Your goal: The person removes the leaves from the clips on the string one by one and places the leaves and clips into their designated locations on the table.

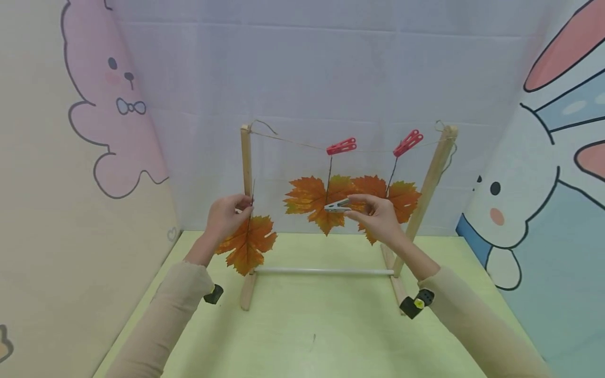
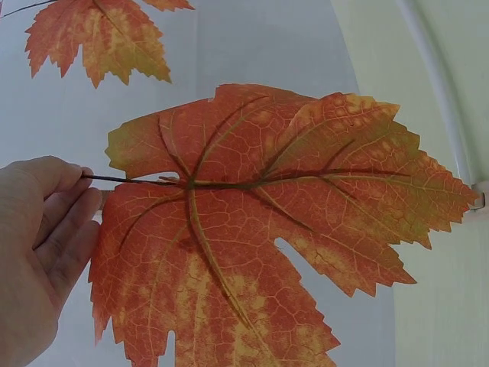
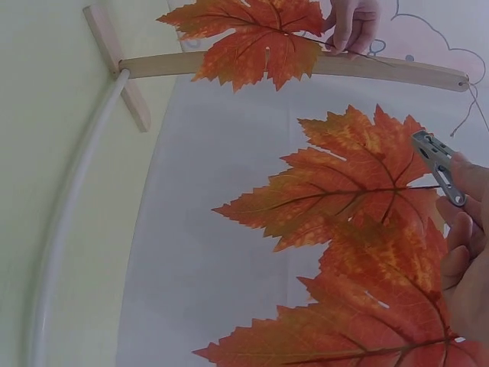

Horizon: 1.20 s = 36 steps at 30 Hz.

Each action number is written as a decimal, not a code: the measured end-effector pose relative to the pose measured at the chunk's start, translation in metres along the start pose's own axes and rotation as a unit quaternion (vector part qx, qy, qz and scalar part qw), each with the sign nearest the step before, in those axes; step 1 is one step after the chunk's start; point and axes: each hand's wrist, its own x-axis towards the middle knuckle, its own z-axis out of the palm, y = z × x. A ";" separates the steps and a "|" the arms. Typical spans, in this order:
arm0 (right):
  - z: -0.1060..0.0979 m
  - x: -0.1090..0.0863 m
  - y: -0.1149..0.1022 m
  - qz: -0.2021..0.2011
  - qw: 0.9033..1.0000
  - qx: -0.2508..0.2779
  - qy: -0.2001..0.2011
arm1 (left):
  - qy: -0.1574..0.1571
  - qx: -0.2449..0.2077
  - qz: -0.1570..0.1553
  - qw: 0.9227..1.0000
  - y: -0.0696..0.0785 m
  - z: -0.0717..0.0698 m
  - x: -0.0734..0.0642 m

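Note:
My left hand (image 1: 229, 216) pinches the thin dark stem of an orange artificial maple leaf (image 2: 229, 191), which hangs below the fingers beside the left wooden post. In my right hand (image 1: 375, 216) a grey clothespin (image 1: 336, 206) is pinched between thumb and finger, its tip pointing left; the right wrist view shows the clothespin (image 3: 437, 162) from the side. Behind it, two more maple leaves (image 1: 312, 197) (image 1: 407, 202) hang by their stems from a string (image 1: 293, 142). A red clothespin (image 1: 341, 146) holds one stem and another red clothespin (image 1: 408, 143) the other.
The string runs between the left wooden post (image 1: 247, 163) and the right wooden post (image 1: 432, 178), tied at their tops with loose ends. A white rod (image 1: 323, 271) joins the posts low down. The frame stands on a pale green table (image 1: 283, 336) before a white backdrop.

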 end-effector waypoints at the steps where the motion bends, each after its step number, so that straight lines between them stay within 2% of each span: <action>1: 0.000 -0.001 0.003 0.007 1.000 0.004 -0.001 | -0.003 0.001 -0.002 1.000 -0.001 0.000 -0.002; 5: -0.001 -0.006 0.013 0.019 1.000 0.009 0.006 | -0.014 -0.003 -0.009 1.000 -0.007 0.002 -0.007; 13: -0.005 -0.018 0.032 -0.004 1.000 0.000 0.026 | -0.015 -0.005 -0.011 1.000 -0.017 0.006 -0.018; 20: -0.002 -0.019 0.071 0.024 0.999 0.015 0.019 | -0.016 0.008 -0.007 1.000 -0.024 0.010 -0.025; 23: 0.000 -0.020 0.080 0.027 0.999 0.013 0.018 | -0.021 0.007 -0.010 1.000 -0.026 0.012 -0.028; 29: 0.001 -0.027 0.084 0.041 0.999 -0.005 0.010 | -0.037 0.005 -0.025 0.999 -0.029 0.012 -0.035; 36: 0.002 -0.040 0.065 0.055 0.998 0.000 0.015 | -0.055 0.006 -0.038 0.998 -0.035 0.013 -0.043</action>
